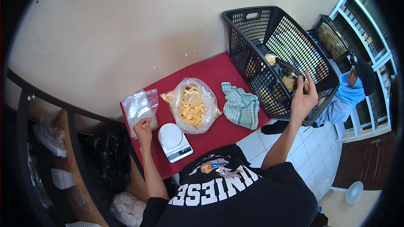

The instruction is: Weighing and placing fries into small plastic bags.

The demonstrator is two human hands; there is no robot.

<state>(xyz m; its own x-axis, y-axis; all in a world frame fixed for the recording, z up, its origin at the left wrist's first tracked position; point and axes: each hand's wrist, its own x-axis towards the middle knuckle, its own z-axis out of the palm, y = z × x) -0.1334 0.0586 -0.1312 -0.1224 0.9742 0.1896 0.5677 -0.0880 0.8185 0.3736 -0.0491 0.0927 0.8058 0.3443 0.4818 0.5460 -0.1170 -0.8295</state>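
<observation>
My left hand (143, 133) is at the left of the red table, its fingers pinched together at the near edge of a stack of clear plastic bags (141, 104). Beside it stands a white kitchen scale (171, 136) with nothing on its round pan. A large open clear bag (210, 113) full of pale yellow cut sticks (191, 107) rests behind the scale. My right hand (304, 98) is raised over the near right side of a black plastic basket (240, 44), fingers apart and holding nothing visible. Filled packs of yellow pieces (288, 82) lie inside the basket.
A green-and-white checked cloth (240, 106) lies between bag and basket on the red table (210, 67). A person in blue (351, 88) sits beyond the basket, near shelves. Dark shelving with plastic items (63, 178) is at left; a white fan (354, 192) stands lower right.
</observation>
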